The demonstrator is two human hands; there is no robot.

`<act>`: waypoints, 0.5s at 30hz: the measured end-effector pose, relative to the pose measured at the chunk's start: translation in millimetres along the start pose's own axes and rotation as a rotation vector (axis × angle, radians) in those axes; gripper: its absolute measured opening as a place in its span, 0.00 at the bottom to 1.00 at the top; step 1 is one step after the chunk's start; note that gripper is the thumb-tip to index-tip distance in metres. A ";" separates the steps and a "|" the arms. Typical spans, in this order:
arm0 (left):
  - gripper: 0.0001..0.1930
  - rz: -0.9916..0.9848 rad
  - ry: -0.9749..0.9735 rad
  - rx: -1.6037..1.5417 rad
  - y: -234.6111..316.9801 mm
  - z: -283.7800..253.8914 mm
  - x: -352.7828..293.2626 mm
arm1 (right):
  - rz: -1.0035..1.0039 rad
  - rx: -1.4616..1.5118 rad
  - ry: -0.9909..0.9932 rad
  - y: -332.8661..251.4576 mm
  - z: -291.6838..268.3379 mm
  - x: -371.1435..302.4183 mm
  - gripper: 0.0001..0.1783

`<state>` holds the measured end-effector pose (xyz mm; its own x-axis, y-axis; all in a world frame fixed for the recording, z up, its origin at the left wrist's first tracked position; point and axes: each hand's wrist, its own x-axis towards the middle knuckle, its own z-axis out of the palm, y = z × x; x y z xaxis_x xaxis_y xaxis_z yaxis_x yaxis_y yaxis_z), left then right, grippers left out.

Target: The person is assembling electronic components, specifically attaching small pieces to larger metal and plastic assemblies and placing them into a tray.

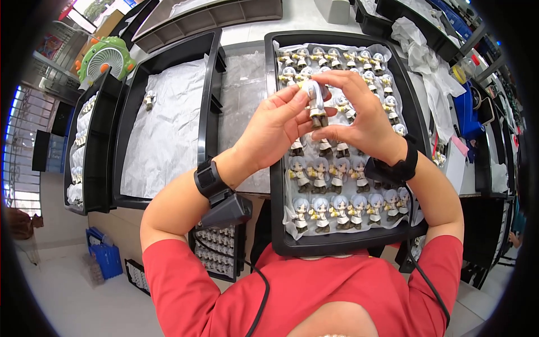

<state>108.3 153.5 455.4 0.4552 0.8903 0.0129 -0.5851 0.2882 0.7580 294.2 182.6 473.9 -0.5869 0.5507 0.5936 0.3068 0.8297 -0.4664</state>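
Both my hands hold one small figurine (318, 109) with pale hair, a white outfit and brown boots, its back turned up. My left hand (279, 119) pinches it by the head between thumb and fingers. My right hand (365, 115) curves around its other side, fingertips near the head and thumb by the boots. Under my hands lies a black tray (331, 245) lined with white paper, bearing rows of similar figurines. To the left, a second black tray (203, 121) with a paper lining has a single figurine (149, 100) near its far left corner.
A narrow black tray (92, 168) of figurines stands tilted at the far left, near a green fan (106, 60). A grey divided tray (224, 16) lies at the back. Crumpled white paper (418, 48) and a blue bin (466, 115) are on the right.
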 end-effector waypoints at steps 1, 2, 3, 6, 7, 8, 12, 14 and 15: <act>0.17 -0.001 -0.001 -0.001 -0.5 0.5 -0.5 | 0.012 0.016 0.002 0.2 0.2 -0.9 0.41; 0.17 -0.007 0.000 0.004 -0.3 1.1 -0.8 | 0.004 0.007 -0.002 0.7 0.4 -0.6 0.40; 0.17 -0.012 0.001 0.008 -0.5 1.2 -0.2 | 0.005 0.006 -0.002 0.6 -0.6 -0.8 0.40; 0.18 -0.009 -0.036 -0.018 -1.6 -1.1 1.3 | 0.025 0.048 -0.023 -0.8 -1.4 -0.6 0.40; 0.18 -0.006 -0.062 -0.026 -1.1 -0.9 2.0 | 0.012 0.031 -0.007 -0.5 -2.3 -0.1 0.40; 0.18 -0.006 -0.062 -0.026 -0.6 -0.4 2.1 | -0.001 0.014 0.009 0.1 -3.0 0.3 0.40; 0.19 -0.013 -0.104 -0.058 1.1 0.1 5.6 | 0.053 0.143 0.047 4.0 -1.9 -1.7 0.36; 0.18 -0.013 -0.110 -0.067 4.4 0.5 2.8 | 0.052 0.152 0.045 2.9 -0.1 -0.4 0.36; 0.18 -0.003 -0.106 -0.060 4.1 -0.3 1.4 | 0.056 0.162 0.041 1.9 1.3 1.1 0.36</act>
<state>106.3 156.0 458.3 0.5232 0.8482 0.0823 -0.6217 0.3139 0.7177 293.1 184.7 472.8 -0.5401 0.6014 0.5887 0.2109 0.7739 -0.5972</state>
